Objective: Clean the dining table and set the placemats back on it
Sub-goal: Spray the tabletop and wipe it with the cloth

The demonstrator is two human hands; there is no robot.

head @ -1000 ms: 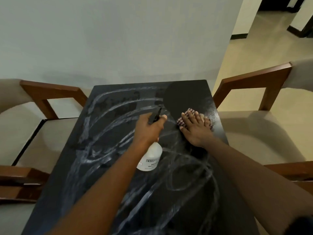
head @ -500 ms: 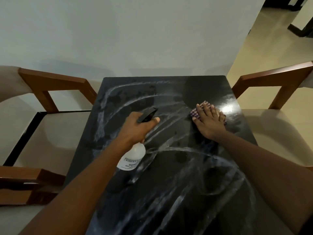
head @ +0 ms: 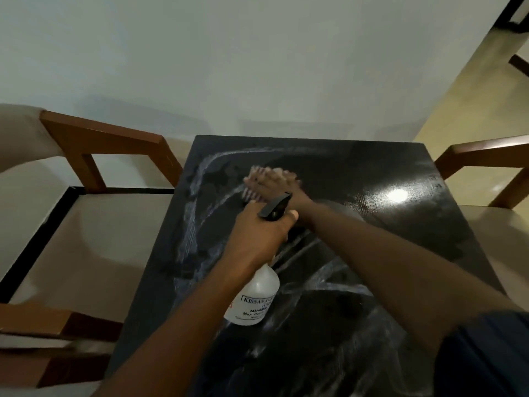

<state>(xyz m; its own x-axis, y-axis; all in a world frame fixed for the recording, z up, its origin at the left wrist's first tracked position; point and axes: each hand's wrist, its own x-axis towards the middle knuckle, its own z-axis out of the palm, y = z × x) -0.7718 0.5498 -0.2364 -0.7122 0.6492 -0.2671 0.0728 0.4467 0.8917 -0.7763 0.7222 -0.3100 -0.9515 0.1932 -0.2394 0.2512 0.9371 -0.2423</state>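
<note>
The left hand [head: 259, 233] is clamped around the neck of a translucent plastic spray bottle [head: 254, 299] with a black trigger, held above the surface [head: 400, 224]. The right hand [head: 272, 181], fingers spread flat and motion-blurred, presses a barely visible cloth [head: 252, 193] onto the glossy black surface, streaked with white smears, near its far left part.

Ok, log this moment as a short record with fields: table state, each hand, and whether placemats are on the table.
table: black dining table, white streaks across left and near parts, far right looks clear and glossy
left hand: grips a white spray bottle by its black trigger head
right hand: flat on the far left area, motion-blurred; cloth under it barely visible
placemats: none in view
chairs: wooden armchair on each side
</note>
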